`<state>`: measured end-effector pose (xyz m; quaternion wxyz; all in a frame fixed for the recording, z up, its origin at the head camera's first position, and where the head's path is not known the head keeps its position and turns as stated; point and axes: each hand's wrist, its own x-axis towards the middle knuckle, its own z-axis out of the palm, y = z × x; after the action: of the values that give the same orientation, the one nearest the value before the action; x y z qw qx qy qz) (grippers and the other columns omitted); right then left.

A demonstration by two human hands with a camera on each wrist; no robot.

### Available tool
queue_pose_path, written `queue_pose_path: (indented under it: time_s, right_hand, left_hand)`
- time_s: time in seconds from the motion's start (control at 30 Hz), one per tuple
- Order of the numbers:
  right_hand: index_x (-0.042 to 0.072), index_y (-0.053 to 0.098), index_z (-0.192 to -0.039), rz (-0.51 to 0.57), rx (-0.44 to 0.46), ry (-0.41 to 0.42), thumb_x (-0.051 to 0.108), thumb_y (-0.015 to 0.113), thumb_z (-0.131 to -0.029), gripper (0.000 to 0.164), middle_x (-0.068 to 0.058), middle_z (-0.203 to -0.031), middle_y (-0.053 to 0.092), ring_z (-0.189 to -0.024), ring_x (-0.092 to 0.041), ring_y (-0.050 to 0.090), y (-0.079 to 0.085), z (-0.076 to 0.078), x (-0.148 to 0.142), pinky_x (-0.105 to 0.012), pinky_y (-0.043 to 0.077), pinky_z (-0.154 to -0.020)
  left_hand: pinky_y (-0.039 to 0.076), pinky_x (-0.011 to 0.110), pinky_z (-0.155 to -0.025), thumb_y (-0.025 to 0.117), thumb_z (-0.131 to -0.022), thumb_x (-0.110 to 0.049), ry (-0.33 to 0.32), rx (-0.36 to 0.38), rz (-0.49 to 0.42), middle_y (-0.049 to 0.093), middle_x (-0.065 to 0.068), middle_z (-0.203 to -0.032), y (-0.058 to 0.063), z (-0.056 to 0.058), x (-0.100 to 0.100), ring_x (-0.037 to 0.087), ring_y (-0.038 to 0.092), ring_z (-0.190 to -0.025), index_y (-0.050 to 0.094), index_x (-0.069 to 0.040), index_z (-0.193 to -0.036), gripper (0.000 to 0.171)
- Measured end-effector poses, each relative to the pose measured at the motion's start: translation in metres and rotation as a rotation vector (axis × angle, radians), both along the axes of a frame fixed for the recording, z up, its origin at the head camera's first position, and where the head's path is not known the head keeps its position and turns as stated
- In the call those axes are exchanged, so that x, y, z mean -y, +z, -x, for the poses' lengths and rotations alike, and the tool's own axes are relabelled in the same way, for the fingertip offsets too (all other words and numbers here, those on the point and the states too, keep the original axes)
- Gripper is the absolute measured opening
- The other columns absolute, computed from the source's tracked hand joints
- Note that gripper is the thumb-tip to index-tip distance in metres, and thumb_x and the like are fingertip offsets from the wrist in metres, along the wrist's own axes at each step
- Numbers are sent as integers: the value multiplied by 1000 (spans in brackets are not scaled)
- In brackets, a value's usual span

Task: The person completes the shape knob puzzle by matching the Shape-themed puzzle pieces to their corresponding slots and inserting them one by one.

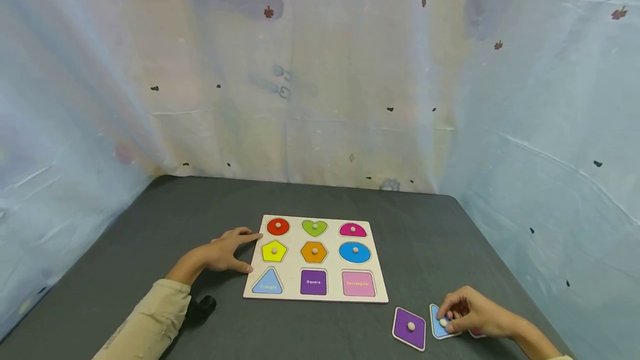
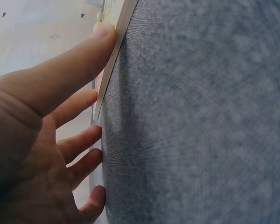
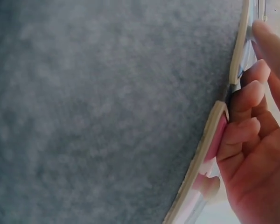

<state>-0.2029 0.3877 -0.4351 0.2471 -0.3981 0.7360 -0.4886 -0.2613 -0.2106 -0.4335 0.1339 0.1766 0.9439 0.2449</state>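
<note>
A shape puzzle board (image 1: 294,249) lies flat in the middle of the table. Round knobs stand on the shapes in its upper two rows; the bottom row shows the printed words Triangle, Square and Rectangular and has no knobs. My left hand (image 1: 220,251) has thumb and index fingertip at the board's left edge, fingers spread. Over on the right, my right hand (image 1: 477,313) pinches the knob of a blue triangle piece (image 1: 436,324). A purple square piece (image 1: 410,336) lies to its left. Partly hidden under that hand is a pink piece (image 3: 218,136) with a knob.
The dark grey table (image 1: 400,207) has its far edge against a hanging patterned sheet (image 1: 325,71), which also closes in both sides. A small black object (image 1: 204,305) lies beside the left forearm.
</note>
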Motion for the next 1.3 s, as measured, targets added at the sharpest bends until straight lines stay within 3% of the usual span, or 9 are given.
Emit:
queue_pose_path:
  time_s: [0.23,0.5,0.7,0.93,1.13,1.3]
  right_hand:
    - [-8,71,-106,41,-19,16,-12,62,-91,18,-27,-77,47,-73,1,48,-4,2,0,-32,40,-50]
    - [-9,71,-104,12,-37,-12,-11,62,-92,15,-29,-75,49,-77,10,51,4,4,0,-20,47,-54]
    - [-6,72,-106,15,-78,-48,-11,59,-94,18,-26,-73,48,-74,8,49,15,8,4,-23,49,-54]
    - [-7,71,-107,-9,-99,-122,-7,62,-94,16,-7,-78,59,-73,8,51,35,17,19,-24,53,-59]
    - [-6,72,-106,-28,-188,-156,-4,64,-95,14,-24,-79,58,-72,6,51,50,25,33,-27,50,-56]
    - [-6,72,-105,-46,-196,-185,-2,65,-95,13,-24,-78,60,-71,5,53,57,29,43,-29,50,-55]
  left_hand:
    - [18,82,-107,83,-82,-41,-7,1,-1,32,26,-157,2,0,1,53,27,-145,40,-14,-156,89]
    - [18,83,-105,84,-82,-41,-15,-9,-10,32,26,-157,1,2,-2,53,27,-144,40,-14,-156,90]
    - [18,84,-105,84,-82,-41,-18,-4,-19,32,26,-156,3,0,-1,53,27,-144,41,-14,-156,90]
    - [17,85,-104,83,-82,-41,-20,-1,-21,31,27,-157,1,-1,3,54,26,-144,40,-14,-156,90]
    - [18,83,-105,84,-81,-42,-2,0,-8,32,25,-157,2,-1,2,53,27,-144,40,-16,-156,91]
    - [18,84,-104,84,-81,-41,-10,0,-10,32,26,-157,3,-1,0,54,27,-144,40,-15,-156,90]
